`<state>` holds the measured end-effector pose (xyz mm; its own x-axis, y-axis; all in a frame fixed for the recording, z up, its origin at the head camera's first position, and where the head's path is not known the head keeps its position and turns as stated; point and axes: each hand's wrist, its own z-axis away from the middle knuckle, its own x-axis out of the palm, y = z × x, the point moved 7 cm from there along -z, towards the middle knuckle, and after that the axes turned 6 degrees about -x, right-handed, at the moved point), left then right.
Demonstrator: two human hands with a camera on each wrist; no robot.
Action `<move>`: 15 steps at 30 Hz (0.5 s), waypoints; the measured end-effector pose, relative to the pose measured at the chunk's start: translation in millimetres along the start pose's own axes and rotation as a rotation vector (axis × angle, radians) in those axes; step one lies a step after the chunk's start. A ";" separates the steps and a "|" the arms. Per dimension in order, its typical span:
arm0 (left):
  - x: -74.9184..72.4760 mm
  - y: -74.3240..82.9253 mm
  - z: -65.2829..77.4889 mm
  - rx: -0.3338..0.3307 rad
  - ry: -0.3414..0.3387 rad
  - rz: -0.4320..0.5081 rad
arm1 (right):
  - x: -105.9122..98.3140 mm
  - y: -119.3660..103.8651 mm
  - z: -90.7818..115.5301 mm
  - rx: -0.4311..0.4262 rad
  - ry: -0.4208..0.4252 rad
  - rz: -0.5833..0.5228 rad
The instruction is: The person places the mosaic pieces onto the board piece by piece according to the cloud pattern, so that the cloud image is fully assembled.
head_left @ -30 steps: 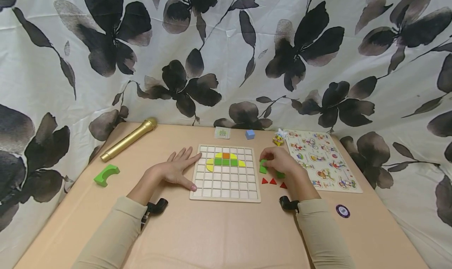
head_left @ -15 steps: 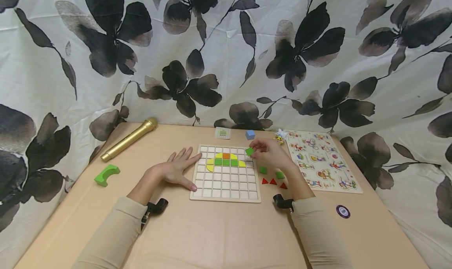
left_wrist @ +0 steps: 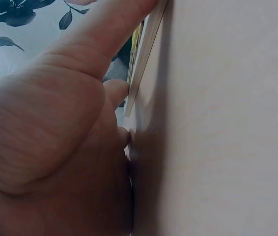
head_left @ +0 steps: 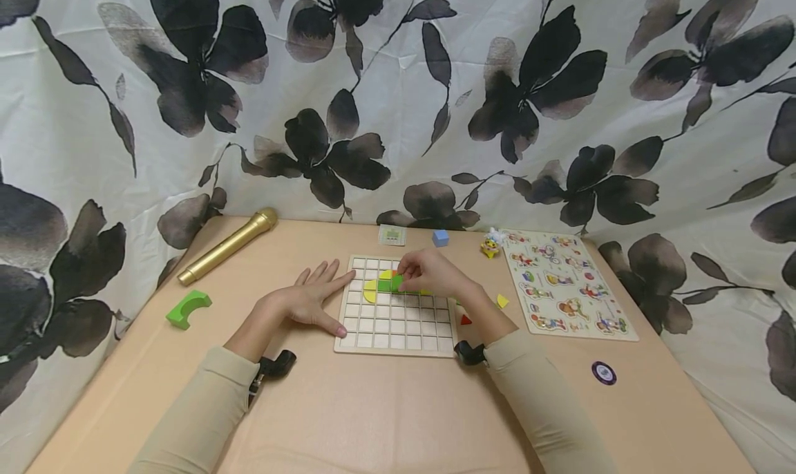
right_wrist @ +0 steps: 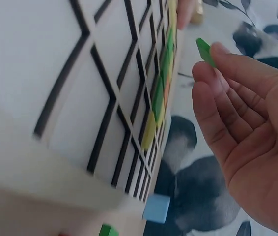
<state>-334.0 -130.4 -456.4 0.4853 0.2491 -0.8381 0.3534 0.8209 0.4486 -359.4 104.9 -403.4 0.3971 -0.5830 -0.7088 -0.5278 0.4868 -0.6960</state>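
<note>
In the head view, your left hand (head_left: 305, 301) lies spread with its grip wide and relaxed, touching the left side of a pale wooden grid board (head_left: 388, 325) on the tan worktop (head_left: 385, 419), while your right hand (head_left: 432, 273) reaches over the board's upper half, fingertips drawn together. Rounded yellow pieces (head_left: 370, 296) and flat green squares (head_left: 383, 286) sit in the grid; a small red triangle (head_left: 466, 320) rests just beyond its right edge, near your right forearm, and a blue cube (head_left: 440, 238) stands behind. From the left wrist, your thumb and fingers meet the board's wooden edge, holding nothing up. From the right wrist, your right-hand grip is narrowed to a pinch on a thin green tile (right_wrist: 206, 51), held at the fingertips and raised clear of the grid.
</note>
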 end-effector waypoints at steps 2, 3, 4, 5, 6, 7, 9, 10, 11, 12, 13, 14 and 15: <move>0.2 -0.2 0.5 -0.004 -0.002 0.000 | 7.9 -3.8 -4.4 0.002 -0.043 0.033; 0.3 -0.3 0.5 -0.005 -0.003 0.000 | 11.5 -6.2 -6.2 0.000 -0.063 0.043; 0.4 -0.3 0.6 -0.005 -0.003 -0.001 | 14.7 -8.3 -7.8 0.000 -0.080 0.051; 0.3 0.0 0.8 -0.005 -0.004 -0.001 | 17.7 -9.9 -9.3 0.001 -0.095 0.059; 0.2 0.1 0.8 -0.005 -0.005 -0.002 | 20.3 -11.8 -10.6 0.001 -0.106 0.068; 0.1 0.1 0.8 -0.005 -0.005 -0.003 | 22.6 -13.2 -11.8 0.001 -0.117 0.082; -0.3 0.5 0.7 -0.005 -0.005 -0.006 | 26.7 -14.8 -13.9 -0.001 -0.135 0.107; -0.3 0.6 0.4 -0.004 -0.005 -0.007 | 28.0 -15.2 -14.8 -0.001 -0.140 0.124; -0.3 0.6 0.2 -0.002 -0.005 -0.006 | 29.2 -15.3 -15.4 -0.001 -0.143 0.140; -0.2 0.5 -0.1 0.001 -0.004 -0.007 | 30.3 -15.3 -16.1 0.001 -0.145 0.155; 0.0 0.9 0.0 0.004 -0.005 -0.001 | 31.2 -14.8 -16.5 0.005 -0.147 0.167; 0.2 0.6 -0.4 0.007 -0.005 -0.001 | 32.2 -14.3 -16.9 0.011 -0.149 0.173; 0.2 0.7 -0.5 0.010 -0.004 0.000 | 33.2 -13.7 -17.2 0.017 -0.150 0.178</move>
<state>-334.0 -129.5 -456.4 0.4884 0.2466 -0.8370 0.3614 0.8159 0.4513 -351.8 67.7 -415.5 0.4071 -0.3843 -0.8286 -0.5874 0.5846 -0.5597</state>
